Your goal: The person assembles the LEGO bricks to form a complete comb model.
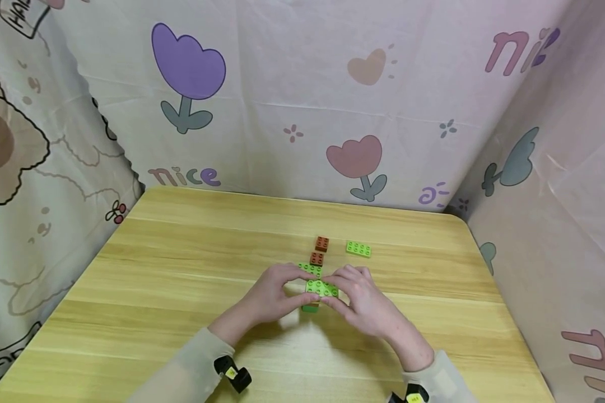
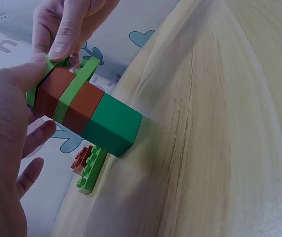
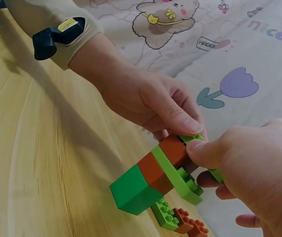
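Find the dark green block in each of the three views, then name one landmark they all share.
Head: the dark green block is a small sliver below the picture's centre.
Left wrist: just left of centre, at the lower-right end of the stack.
Right wrist: below centre, at the stack's lower-left end.
Shared landmark: the topmost lime-green brick, at the stack's opposite end, partly covered in both wrist views.

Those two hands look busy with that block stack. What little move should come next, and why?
Probably press the top light green plate straight down onto the upper brown block: the left grip and right grip both hold the plate, and the left wrist view seems to show a dark gap beneath it.
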Demonstrator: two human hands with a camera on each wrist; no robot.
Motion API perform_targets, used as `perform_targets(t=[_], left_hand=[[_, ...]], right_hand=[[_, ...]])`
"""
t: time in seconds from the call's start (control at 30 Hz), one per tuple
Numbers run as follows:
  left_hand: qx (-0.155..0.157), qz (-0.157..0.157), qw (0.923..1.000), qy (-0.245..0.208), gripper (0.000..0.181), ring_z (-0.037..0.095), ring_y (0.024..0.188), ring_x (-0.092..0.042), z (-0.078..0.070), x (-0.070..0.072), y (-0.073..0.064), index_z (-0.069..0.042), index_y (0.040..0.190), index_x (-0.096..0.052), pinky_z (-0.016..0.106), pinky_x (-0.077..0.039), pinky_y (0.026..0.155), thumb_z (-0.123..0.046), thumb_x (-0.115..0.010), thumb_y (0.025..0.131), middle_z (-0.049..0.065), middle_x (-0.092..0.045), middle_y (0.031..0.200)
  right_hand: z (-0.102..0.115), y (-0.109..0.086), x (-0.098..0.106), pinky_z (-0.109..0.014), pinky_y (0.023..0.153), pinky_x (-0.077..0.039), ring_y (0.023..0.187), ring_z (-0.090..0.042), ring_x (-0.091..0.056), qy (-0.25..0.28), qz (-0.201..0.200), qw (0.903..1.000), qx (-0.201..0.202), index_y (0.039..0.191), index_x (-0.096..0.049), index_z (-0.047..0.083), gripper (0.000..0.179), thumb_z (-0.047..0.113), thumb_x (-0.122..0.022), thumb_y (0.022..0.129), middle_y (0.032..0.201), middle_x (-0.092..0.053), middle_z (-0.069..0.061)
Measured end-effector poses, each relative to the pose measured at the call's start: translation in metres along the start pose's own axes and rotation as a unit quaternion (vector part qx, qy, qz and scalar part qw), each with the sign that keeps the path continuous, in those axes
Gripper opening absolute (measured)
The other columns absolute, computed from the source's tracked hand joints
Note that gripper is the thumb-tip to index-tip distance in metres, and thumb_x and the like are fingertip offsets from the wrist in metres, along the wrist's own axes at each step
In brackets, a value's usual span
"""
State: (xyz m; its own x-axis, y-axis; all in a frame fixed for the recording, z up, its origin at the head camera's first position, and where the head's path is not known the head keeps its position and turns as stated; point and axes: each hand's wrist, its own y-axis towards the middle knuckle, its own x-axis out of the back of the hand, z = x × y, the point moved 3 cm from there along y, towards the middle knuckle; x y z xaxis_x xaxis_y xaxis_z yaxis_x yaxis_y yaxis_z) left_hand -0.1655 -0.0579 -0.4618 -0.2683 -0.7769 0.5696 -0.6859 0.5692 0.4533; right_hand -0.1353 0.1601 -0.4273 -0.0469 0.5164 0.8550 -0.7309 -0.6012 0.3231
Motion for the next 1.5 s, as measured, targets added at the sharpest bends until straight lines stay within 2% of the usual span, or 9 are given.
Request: perform_targets(t=[0.2,0.43,0.67,0.87,1.0,1.23,1.5], left_hand=[[0.003,-0.005,1.0000,0.000,0.033,0.005,0.109,-0.068,0.0004,0.0005,0.0001,-0.018,0.121,-0.079,0.036,-0.056,0.098,-0.037,-0.084,0.094,-0.015,-0.074,0.119],[0.014,-0.006,0.9999,0.000,0.033,0.007,0.109,-0.069,0.0024,-0.0005,-0.0004,-0.020,0.121,-0.079,0.042,-0.055,0.099,-0.040,-0.082,0.095,-0.015,-0.074,0.118],[0.044,-0.001,0.9989,-0.020,0.034,0.008,0.109,-0.068,0.0039,-0.0018,-0.0008,-0.023,0.122,-0.079,0.043,-0.055,0.099,-0.043,-0.081,0.095,-0.017,-0.073,0.115],[0.069,0.003,0.9975,-0.017,0.036,0.006,0.107,-0.067,0.0055,-0.0021,-0.0016,-0.023,0.121,-0.079,0.045,-0.054,0.100,-0.046,-0.082,0.093,-0.020,-0.072,0.109],[0.061,0.002,0.9979,-0.020,0.033,0.006,0.105,-0.068,0.0056,-0.0025,-0.0010,-0.022,0.118,-0.080,0.047,-0.054,0.100,-0.043,-0.083,0.093,-0.019,-0.074,0.108],[0.028,-0.003,0.9995,-0.013,0.029,0.006,0.103,-0.069,0.0042,-0.0048,0.0012,-0.022,0.116,-0.080,0.046,-0.054,0.098,-0.039,-0.085,0.093,-0.018,-0.075,0.109],[0.015,-0.005,0.9998,-0.010,0.030,0.005,0.102,-0.069,0.0045,-0.0062,-0.0012,-0.020,0.118,-0.079,0.043,-0.056,0.096,-0.036,-0.084,0.094,-0.017,-0.074,0.109]], right_hand=[[-0.0008,-0.0003,-0.0013,-0.042,0.098,-0.039,0.112,-0.011,-0.058,0.003,0.002,1.0000,-0.008,0.128,-0.074,0.010,0.034,0.031,-0.074,0.101,0.118,-0.071,0.006],[-0.0020,-0.0003,-0.0020,-0.044,0.101,-0.039,0.114,-0.011,-0.058,0.013,0.005,0.9998,-0.016,0.130,-0.073,0.009,0.035,0.030,-0.074,0.101,0.119,-0.071,0.005],[-0.0029,-0.0007,-0.0032,-0.046,0.103,-0.040,0.116,-0.012,-0.059,0.024,-0.001,0.9995,-0.022,0.131,-0.072,0.008,0.038,0.030,-0.075,0.101,0.122,-0.071,0.003],[-0.0040,-0.0016,-0.0057,-0.044,0.102,-0.040,0.116,-0.011,-0.059,0.025,-0.003,0.9993,-0.026,0.131,-0.072,0.008,0.037,0.030,-0.075,0.100,0.122,-0.071,0.004],[-0.0041,-0.0025,-0.0064,-0.044,0.102,-0.040,0.117,-0.012,-0.059,0.027,-0.005,0.9992,-0.029,0.131,-0.072,0.008,0.036,0.029,-0.075,0.101,0.121,-0.071,0.005],[-0.0038,-0.0051,-0.0054,-0.044,0.102,-0.041,0.117,-0.011,-0.059,0.030,-0.013,0.9989,-0.033,0.130,-0.073,0.009,0.036,0.030,-0.075,0.101,0.120,-0.071,0.006],[-0.0026,-0.0064,-0.0055,-0.044,0.102,-0.040,0.119,-0.010,-0.059,0.042,-0.013,0.9985,-0.034,0.131,-0.072,0.010,0.037,0.031,-0.075,0.101,0.121,-0.070,0.008]])
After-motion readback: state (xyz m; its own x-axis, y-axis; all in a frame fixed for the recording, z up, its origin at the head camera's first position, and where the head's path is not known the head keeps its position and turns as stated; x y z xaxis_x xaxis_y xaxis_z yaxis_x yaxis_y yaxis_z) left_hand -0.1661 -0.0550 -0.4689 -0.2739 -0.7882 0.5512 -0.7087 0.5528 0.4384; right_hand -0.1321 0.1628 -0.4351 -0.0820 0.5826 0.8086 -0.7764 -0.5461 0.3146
